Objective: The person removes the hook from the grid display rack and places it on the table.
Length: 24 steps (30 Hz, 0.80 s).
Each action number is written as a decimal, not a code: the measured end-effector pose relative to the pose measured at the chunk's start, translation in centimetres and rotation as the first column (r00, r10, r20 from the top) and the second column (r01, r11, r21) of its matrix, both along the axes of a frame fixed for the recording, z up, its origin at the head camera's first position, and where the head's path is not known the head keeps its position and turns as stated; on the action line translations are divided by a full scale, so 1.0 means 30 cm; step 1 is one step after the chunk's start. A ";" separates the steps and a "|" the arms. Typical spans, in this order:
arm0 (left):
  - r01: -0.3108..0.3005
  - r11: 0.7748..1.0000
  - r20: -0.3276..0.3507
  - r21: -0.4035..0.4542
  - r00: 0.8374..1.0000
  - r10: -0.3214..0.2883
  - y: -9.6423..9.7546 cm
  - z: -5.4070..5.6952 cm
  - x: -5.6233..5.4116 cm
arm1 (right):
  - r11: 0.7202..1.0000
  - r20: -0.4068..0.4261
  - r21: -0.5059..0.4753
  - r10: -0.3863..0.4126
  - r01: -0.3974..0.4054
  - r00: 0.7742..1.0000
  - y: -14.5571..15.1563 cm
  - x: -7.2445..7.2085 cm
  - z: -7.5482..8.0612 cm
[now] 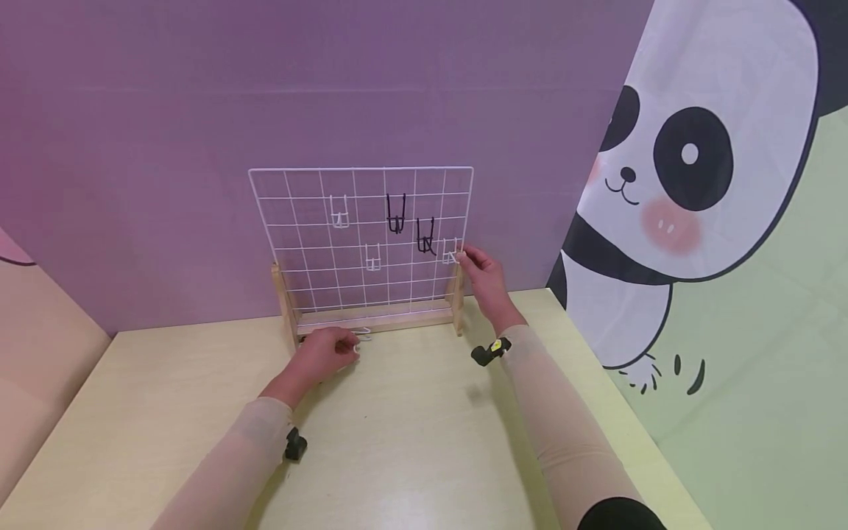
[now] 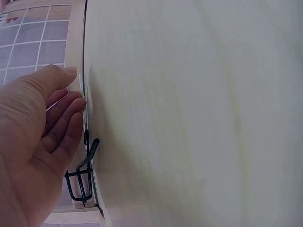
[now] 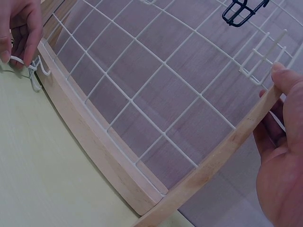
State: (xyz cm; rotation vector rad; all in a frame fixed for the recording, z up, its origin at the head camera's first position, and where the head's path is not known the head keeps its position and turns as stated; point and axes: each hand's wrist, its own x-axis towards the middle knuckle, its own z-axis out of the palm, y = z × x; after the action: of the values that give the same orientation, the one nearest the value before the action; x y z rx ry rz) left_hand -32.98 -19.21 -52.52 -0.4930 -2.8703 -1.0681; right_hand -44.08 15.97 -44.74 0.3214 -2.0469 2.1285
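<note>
- Three white wire hooks (image 1: 340, 220) and two black wire hooks (image 1: 396, 224) hang on the white wire grid (image 3: 164, 62), seemingly done.
- Another white hook (image 3: 33, 70) by my left hand (image 1: 324, 350), and another black one (image 2: 79, 172), seem left; I can't tell whether I'm gripping.
- My right hand (image 1: 489, 285) grasps the pale wooden stand (image 3: 213, 163).

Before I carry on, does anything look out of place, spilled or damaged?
One thing: a black hook sits off the grid, down by the wooden base beside the left hand. It looks odd because two other black hooks hang on the wires. No spill or obvious damage shows.
</note>
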 end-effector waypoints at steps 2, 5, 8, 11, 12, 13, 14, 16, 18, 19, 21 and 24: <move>0.005 1.000 0.001 -0.004 1.000 -0.005 -0.001 -0.001 -0.001 | 1.000 0.005 0.006 0.002 -0.002 1.000 0.001 0.002 0.000; 0.010 1.000 -0.001 -0.009 1.000 -0.010 -0.001 -0.001 0.000 | 1.000 0.006 0.010 0.004 -0.004 1.000 0.000 0.005 0.002; 0.020 1.000 -0.013 -0.014 1.000 -0.020 -0.001 0.001 0.001 | 1.000 0.000 0.014 0.000 0.000 1.000 -0.001 0.006 0.003; 0.034 0.999 -0.022 -0.013 0.999 -0.034 -0.001 0.003 0.003 | 1.000 -0.003 0.009 -0.003 0.003 1.000 -0.002 0.006 0.003; 0.039 0.999 -0.025 -0.013 0.999 -0.039 -0.001 0.004 0.004 | 1.000 -0.001 0.008 -0.003 0.003 1.000 -0.002 0.006 0.003; 0.043 0.999 -0.027 -0.012 0.999 -0.043 -0.002 0.005 0.005 | 1.000 0.000 0.005 -0.003 0.003 1.000 -0.002 0.005 0.002; 0.042 0.999 -0.025 -0.010 0.999 -0.042 -0.003 0.005 0.005 | 1.000 0.002 0.004 -0.003 0.003 1.000 -0.002 0.005 0.001; 0.045 0.999 -0.028 -0.010 0.999 -0.045 -0.005 0.006 0.007 | 1.000 0.005 0.002 -0.003 0.003 1.000 -0.002 0.005 0.000; 0.045 0.999 -0.030 -0.014 0.999 -0.045 -0.006 0.007 0.008 | 1.000 0.009 0.005 -0.004 0.004 1.000 -0.002 0.005 0.000; 0.046 0.999 -0.031 -0.015 0.998 -0.047 -0.007 0.008 0.009 | 1.000 0.009 0.004 -0.004 0.004 1.000 -0.002 0.005 -0.001; 0.045 0.999 -0.026 -0.016 0.999 -0.046 -0.008 0.010 0.011 | 1.000 0.010 0.001 -0.004 0.004 1.000 -0.002 0.006 0.000; 0.043 0.999 -0.017 -0.019 0.999 -0.044 -0.009 0.014 0.015 | 1.000 0.013 0.001 -0.005 0.005 1.000 -0.003 0.006 0.000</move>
State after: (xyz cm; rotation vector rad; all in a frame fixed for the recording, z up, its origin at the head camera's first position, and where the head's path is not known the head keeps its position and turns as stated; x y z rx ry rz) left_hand -32.54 -19.48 -52.10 -0.5656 -2.8697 -1.0389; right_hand -43.91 15.88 -44.73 0.3030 -2.0534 2.1320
